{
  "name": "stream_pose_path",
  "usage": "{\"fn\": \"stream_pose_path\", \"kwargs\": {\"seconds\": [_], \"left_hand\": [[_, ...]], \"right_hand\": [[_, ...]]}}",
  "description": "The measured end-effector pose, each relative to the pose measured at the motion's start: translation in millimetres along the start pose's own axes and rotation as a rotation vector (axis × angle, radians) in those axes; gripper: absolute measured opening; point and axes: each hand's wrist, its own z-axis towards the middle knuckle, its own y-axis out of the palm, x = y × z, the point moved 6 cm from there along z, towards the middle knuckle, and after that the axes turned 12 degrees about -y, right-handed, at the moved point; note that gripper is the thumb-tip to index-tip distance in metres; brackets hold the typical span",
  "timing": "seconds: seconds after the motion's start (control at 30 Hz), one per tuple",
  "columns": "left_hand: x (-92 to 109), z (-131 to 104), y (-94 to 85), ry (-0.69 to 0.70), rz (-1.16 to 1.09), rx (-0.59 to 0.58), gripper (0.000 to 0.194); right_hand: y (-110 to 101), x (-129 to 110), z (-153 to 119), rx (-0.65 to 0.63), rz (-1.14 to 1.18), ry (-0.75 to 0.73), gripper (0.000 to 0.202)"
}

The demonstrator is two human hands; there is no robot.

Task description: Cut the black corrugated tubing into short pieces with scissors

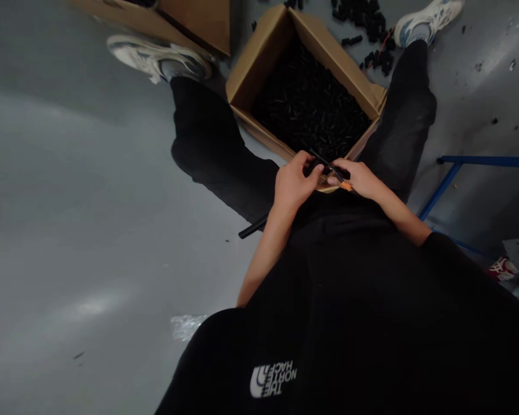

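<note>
Over the near corner of an open cardboard box (259, 129), my two hands are close together. My left hand (294, 180) is curled, thumb and fingers bent round something dark that is mostly hidden. My right hand (357, 177) pinches a thin black tool (338, 173) with an orange end; its thin tip points up and left between the hands. Many small black pieces (311, 104) fill the box. A black rod (253, 227) sticks out to the left from beneath the left forearm.
Loose black pieces (367, 20) lie on the floor beyond the box. Another cardboard box (194, 23) stands at the upper left. A blue metal frame (484, 161) is at the right. Clear plastic (185, 327) lies on the floor at lower left.
</note>
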Motion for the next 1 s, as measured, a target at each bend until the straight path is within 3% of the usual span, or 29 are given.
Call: {"fn": "stream_pose_path", "kwargs": {"seconds": [0.2, 0.4, 0.57, 0.63, 0.8, 1.0], "left_hand": [[1.1, -2.0, 0.1, -0.013, -0.172, -0.028, 0.016], [-5.3, 4.8, -12.7, -0.049, -0.377, -0.034, 0.022], [-5.7, 7.5, -12.3, -0.247, -0.970, -0.348, 0.041], [-1.3, 5.1, -10.1, -0.301, -1.097, -0.472, 0.041], [7.7, -2.2, -1.2, -0.334, -1.154, -0.615, 0.039], [12.5, -3.8, 9.2, -0.314, -1.122, -0.625, 0.040]], "right_hand": [[-8.2, -2.7, 0.5, -0.010, -0.017, -0.003, 0.058], [-12.2, 1.1, -5.2, 0.034, 0.038, 0.004, 0.061], [-14.9, -9.1, -8.3, -0.027, 0.104, -0.070, 0.066], [-15.3, -19.5, -8.2, -0.087, 0.148, -0.120, 0.066], [-19.8, -34.3, -4.6, -0.133, 0.052, -0.161, 0.060], [-20.5, -32.1, -4.5, -0.154, 0.028, -0.128, 0.058]]}}
